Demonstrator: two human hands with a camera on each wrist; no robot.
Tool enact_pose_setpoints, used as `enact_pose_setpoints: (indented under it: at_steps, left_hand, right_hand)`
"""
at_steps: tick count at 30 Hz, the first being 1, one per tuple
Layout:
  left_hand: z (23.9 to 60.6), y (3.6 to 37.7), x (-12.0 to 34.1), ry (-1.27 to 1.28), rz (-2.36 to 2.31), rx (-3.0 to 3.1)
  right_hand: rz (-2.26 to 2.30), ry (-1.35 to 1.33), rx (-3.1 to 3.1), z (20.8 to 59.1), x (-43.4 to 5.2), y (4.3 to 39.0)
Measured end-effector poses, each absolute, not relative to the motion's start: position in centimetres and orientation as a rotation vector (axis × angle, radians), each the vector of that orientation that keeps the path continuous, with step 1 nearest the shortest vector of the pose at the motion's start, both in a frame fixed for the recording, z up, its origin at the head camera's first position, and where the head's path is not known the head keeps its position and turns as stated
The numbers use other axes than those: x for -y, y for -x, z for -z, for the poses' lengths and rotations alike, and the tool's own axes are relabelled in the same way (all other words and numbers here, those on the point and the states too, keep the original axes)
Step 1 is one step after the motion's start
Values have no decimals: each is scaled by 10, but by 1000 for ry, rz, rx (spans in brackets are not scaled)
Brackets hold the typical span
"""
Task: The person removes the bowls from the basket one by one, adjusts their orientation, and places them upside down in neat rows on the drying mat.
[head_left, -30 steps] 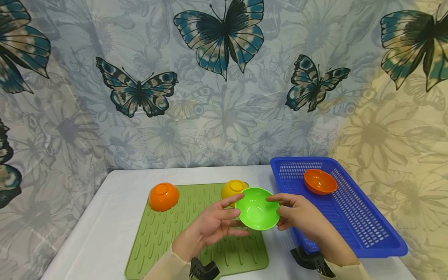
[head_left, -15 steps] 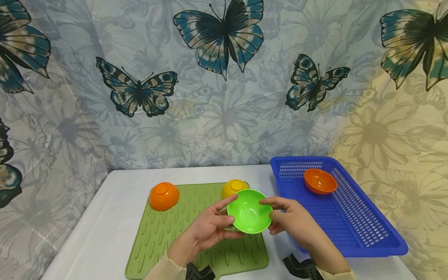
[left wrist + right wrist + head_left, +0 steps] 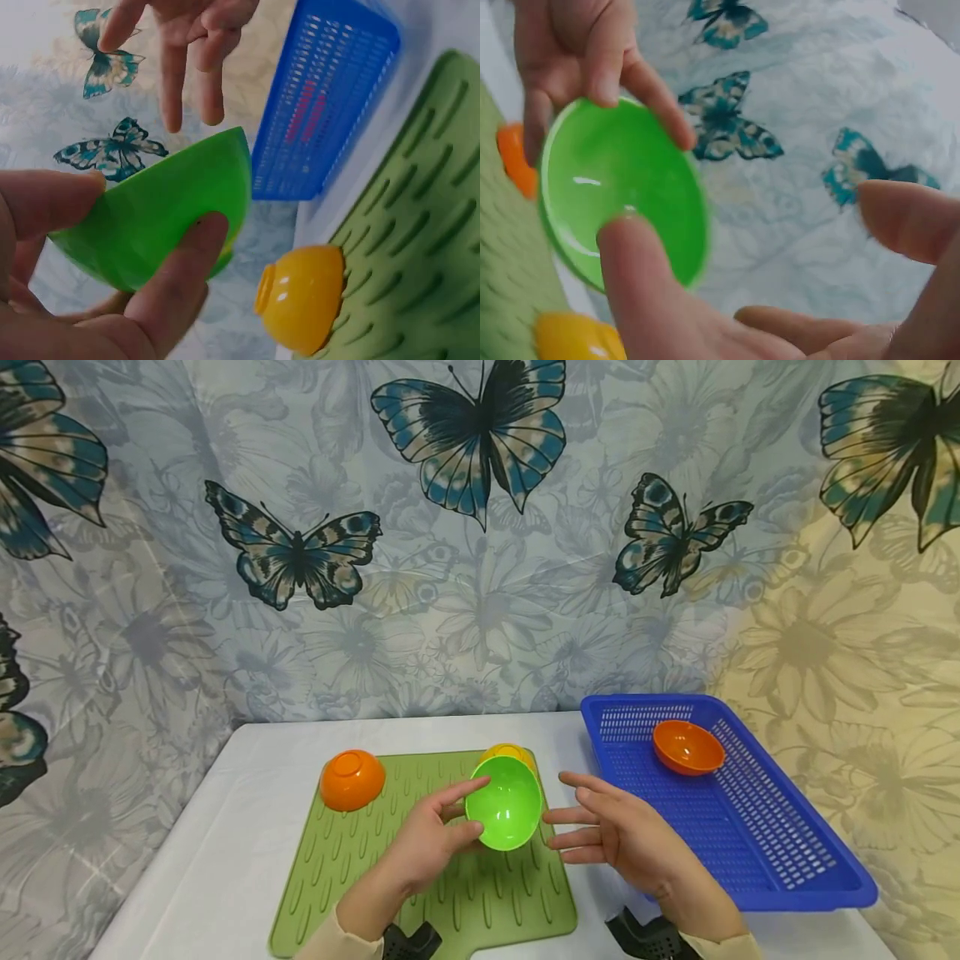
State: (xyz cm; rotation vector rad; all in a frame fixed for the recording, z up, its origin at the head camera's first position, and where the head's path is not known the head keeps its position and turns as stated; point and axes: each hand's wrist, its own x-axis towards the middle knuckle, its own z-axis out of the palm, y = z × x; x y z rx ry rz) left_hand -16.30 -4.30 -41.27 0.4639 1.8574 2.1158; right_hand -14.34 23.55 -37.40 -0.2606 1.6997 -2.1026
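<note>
Right hand released green bowl; left hand holds.

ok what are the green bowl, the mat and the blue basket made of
Green bowl: likely smooth glossy plastic, given its uniform colour and highlights. Mat: probably soft matte silicone or rubber, with moulded ridges. Blue basket: rigid plastic with perforated walls and floor.

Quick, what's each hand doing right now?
Left hand: holding the green bowl.
Right hand: open, fingers straight, beside the bowl, holding nothing.
</note>
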Motion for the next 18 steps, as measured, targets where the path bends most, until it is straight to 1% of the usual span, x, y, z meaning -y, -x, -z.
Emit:
enact_pose_setpoints:
  at_steps: [2,5,10,13,18]
  left_hand:
    - [411,160,45,-573,-2028,-2061]
    - [408,155,44,-728,-1926,-2212]
    - [406,147,39,-1039,-1803,-2333]
    - [408,145,37,-1335,-1615,-2533]
    - [409,147,37,-1941,-1129,-2802]
  right_hand:
    - [2141,298,-1378,379,-240,146]
    - [2166,334,-989,388,-245,150]
    - [2182,347,-622,399,-248,155]
    - [2176,335,-543,404,-249,158]
    - [2143,314,-566,412,-249,161]
